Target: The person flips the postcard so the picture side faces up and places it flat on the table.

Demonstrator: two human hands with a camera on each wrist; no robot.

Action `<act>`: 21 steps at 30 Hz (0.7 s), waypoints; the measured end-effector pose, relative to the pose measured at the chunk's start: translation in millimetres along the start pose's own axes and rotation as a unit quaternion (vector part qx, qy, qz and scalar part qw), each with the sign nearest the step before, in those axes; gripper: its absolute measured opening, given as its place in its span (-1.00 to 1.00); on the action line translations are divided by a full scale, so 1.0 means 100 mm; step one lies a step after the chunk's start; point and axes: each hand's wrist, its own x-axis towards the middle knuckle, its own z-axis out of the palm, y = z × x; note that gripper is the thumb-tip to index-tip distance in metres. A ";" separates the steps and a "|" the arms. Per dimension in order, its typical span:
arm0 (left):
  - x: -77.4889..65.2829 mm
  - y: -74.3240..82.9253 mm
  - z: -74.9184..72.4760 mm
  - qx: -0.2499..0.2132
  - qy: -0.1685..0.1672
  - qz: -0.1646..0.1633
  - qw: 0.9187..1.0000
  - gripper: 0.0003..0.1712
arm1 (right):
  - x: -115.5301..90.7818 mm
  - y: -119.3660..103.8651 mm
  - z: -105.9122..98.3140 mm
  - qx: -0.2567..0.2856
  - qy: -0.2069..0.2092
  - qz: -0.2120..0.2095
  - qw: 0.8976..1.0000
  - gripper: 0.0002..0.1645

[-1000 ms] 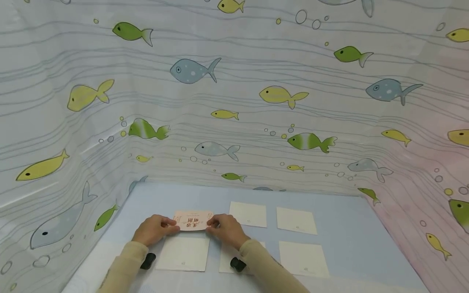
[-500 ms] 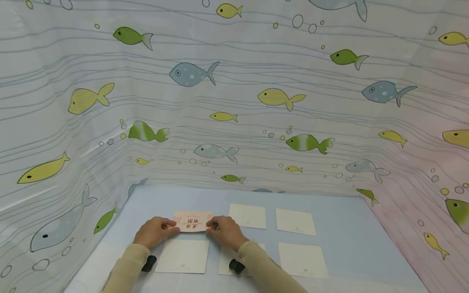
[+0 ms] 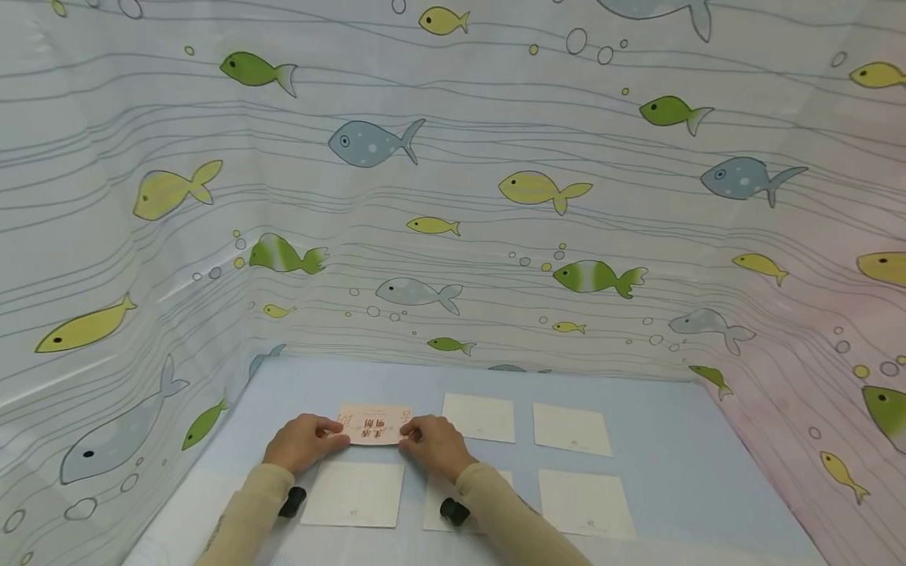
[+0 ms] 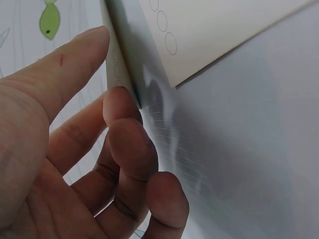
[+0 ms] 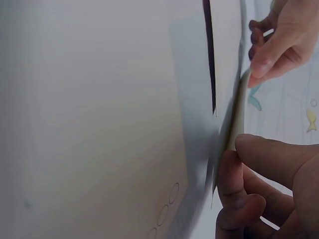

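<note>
A pale pink postcard (image 3: 376,423) with red Chinese characters, upside down from here, is at the far left of the card layout in the head view. My left hand (image 3: 303,442) pinches its left end between thumb and fingers. At the opposite end, my right hand (image 3: 437,446) pinches it the same way. Both wrist views show the postcard (image 5: 239,117) edge-on, close over the table. Just nearer to me lies a cream card (image 3: 354,495) with a small mark by its near edge. My right forearm partly hides another cream card (image 3: 434,503).
Cream cards lie in two rows on the pale blue table (image 3: 679,456): a back middle card (image 3: 478,417), a back right card (image 3: 572,428) and a front right card (image 3: 587,503). A fish-print curtain (image 3: 488,259) encloses the table at the back and sides.
Both hands keep their pinch on the postcard with only tiny shifts. Its near edge was slightly bowed a second ago and looks straighter now. The head view has tilted a little.
</note>
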 end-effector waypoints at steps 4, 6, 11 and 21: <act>0.04 0.00 0.02 0.004 0.001 -0.001 1.000 -0.55 | 0.03 0.01 0.01 -0.006 0.002 0.003 1.000 -0.80; 0.06 0.00 0.02 0.003 0.003 0.002 1.000 -0.53 | 0.04 0.01 0.01 -0.013 0.005 0.004 1.000 -0.80; 0.09 0.00 0.01 0.003 0.005 -0.001 1.000 -0.54 | 0.08 0.01 0.01 -0.021 0.008 0.007 1.000 -0.80; 0.14 -0.01 0.05 0.006 0.002 -0.009 1.000 -0.55 | 0.11 0.03 0.02 -0.013 0.006 0.023 1.000 -0.79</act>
